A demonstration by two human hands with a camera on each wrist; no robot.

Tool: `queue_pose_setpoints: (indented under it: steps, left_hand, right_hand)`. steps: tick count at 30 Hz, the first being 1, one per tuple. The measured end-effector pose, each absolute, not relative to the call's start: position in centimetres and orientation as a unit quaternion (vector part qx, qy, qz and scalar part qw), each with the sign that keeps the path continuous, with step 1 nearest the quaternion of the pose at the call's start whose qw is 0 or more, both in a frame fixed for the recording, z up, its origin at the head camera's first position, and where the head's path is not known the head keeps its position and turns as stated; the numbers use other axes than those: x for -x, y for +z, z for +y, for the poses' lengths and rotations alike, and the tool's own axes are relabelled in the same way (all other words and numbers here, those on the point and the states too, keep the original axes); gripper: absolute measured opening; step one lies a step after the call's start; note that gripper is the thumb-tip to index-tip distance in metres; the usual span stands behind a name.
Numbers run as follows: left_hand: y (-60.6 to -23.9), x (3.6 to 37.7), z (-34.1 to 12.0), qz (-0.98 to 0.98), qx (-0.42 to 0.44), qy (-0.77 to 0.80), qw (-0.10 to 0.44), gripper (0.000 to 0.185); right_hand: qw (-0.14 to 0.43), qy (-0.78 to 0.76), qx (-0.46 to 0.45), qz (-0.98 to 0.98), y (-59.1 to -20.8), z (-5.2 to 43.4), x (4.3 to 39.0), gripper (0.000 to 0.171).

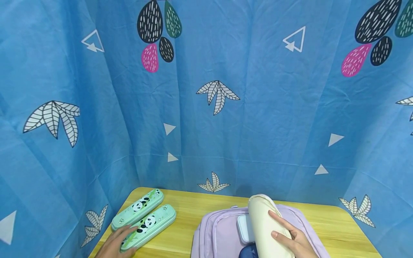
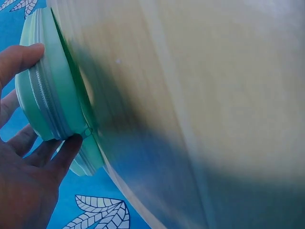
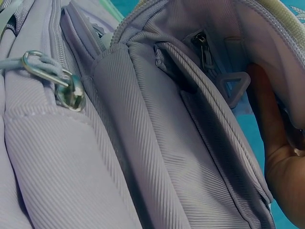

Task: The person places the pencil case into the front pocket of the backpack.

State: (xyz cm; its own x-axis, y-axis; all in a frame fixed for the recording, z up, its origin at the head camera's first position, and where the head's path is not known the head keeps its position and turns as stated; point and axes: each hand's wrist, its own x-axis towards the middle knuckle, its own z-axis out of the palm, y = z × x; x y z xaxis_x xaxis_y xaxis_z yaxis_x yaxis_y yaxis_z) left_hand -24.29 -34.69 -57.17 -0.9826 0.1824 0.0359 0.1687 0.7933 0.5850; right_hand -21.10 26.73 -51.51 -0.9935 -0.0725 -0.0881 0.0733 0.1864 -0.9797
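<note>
At the near end of a mint-green pencil case (image 1: 150, 226) with panda pictures, my left hand (image 1: 115, 243) grips its side. In the left wrist view the thumb presses the zipped side of the pencil case (image 2: 64, 90), with fingertips by the zipper pull. A second matching pencil case (image 1: 137, 209) lies alongside, farther left. My right hand (image 1: 295, 238) holds the cream flap (image 1: 266, 225) of a lavender backpack (image 1: 222, 229), raised off its front. The right wrist view shows the flap's zipper teeth, a triangular pull (image 3: 233, 89) and the open front pocket (image 3: 181, 138).
A light blue rectangular item (image 1: 246, 229) and a dark blue item (image 1: 249, 251) show beside the cream flap on the backpack. The yellow wood-grain table (image 1: 193, 204) ends at a blue patterned curtain (image 1: 213, 136) behind and at both sides.
</note>
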Motion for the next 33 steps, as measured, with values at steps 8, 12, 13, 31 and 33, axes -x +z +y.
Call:
queue_pose_setpoints:
  steps: [8, 12, 13, 31, 33]
  left_hand:
    - [-57.1, 24.3, -34.2, 0.949, -0.095, 0.302, 0.002, 0.066]
    - [-57.2, 24.2, -33.9, 0.95, -0.092, 0.297, -0.005, 0.067]
    - [-57.2, 24.2, -33.8, 0.951, -0.09, 0.295, -0.007, 0.067]
    - [-56.7, 24.3, -32.3, 0.959, -0.057, 0.276, -0.002, 0.068]
    - [-56.7, 24.2, -32.3, 0.958, -0.06, 0.279, -0.005, 0.067]
  right_hand:
    - [0.048, -0.638, 0.003, 0.769, -51.4, 26.7, 21.1, 0.067]
    - [0.052, -0.643, 0.005, 0.764, -51.5, 26.7, 21.1, 0.067]
    - [0.052, -0.644, 0.005, 0.764, -51.5, 26.7, 21.1, 0.067]
    - [0.058, -0.634, 0.001, 0.771, -51.4, 26.7, 21.0, 0.069]
    - [0.06, -0.635, 0.0, 0.77, -51.4, 26.7, 21.0, 0.069]
